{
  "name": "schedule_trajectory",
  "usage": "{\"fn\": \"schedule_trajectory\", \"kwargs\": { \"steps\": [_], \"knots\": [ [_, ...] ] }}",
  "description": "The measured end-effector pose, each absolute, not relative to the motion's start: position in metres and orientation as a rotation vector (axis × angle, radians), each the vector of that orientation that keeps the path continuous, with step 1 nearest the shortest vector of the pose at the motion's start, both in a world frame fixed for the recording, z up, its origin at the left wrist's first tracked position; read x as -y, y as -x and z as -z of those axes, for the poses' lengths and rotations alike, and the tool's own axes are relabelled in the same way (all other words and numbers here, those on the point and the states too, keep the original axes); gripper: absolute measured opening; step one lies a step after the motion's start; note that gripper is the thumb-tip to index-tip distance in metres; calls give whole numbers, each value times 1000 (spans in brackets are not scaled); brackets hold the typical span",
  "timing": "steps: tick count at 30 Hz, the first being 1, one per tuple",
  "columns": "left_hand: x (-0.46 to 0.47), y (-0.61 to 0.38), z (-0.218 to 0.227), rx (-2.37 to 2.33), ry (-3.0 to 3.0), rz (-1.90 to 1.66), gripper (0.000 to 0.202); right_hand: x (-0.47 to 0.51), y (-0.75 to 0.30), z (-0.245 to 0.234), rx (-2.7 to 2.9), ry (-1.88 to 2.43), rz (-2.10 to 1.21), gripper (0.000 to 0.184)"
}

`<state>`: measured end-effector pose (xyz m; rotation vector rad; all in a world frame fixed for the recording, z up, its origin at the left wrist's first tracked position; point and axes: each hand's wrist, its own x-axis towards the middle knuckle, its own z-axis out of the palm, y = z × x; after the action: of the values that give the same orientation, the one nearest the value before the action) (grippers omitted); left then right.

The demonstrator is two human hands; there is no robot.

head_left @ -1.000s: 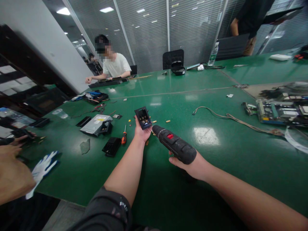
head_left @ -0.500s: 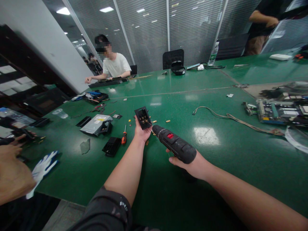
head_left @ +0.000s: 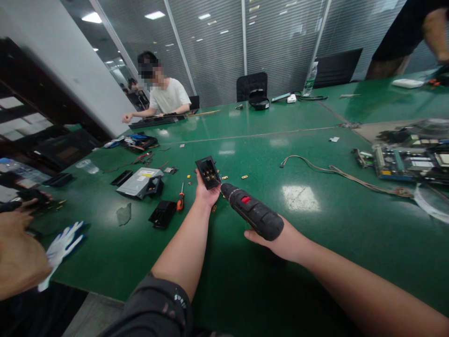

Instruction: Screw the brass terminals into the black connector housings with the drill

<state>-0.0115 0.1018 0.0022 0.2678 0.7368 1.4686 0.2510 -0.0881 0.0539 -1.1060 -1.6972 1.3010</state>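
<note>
My left hand (head_left: 206, 194) is closed around a black plastic housing (head_left: 207, 172) with several brass-coloured parts inside, tilted with its hollow side toward me. In my right hand (head_left: 277, 241) is a black cordless drill (head_left: 252, 210) with a red switch on top. The drill's chuck points at the lower right edge of the housing; I cannot tell whether the tip touches it. Small brass plates (head_left: 244, 177) lie on the green table just beyond. Left of my left forearm are an orange-handled screwdriver (head_left: 180, 201) and a second black housing (head_left: 162, 213).
A grey metal drive box (head_left: 141, 181) lies to the left, near a white glove (head_left: 63, 247). Another person's hand (head_left: 21, 248) works at the left edge. A cable (head_left: 336, 171) and circuit boards (head_left: 403, 161) lie to the right. A person (head_left: 168, 96) sits across the table.
The drill has shifted very slightly left while the housing stays almost in place. At the far right, the standing person has leaned toward the table.
</note>
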Motion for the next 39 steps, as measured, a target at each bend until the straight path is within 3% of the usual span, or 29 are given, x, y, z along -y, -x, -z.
{"fn": "schedule_trajectory", "kwargs": {
  "steps": [39],
  "knots": [
    [-104,12,0,-732,-256,-1469,66,90,-251,-54,1643,1100,-1324,22]
  ]
}}
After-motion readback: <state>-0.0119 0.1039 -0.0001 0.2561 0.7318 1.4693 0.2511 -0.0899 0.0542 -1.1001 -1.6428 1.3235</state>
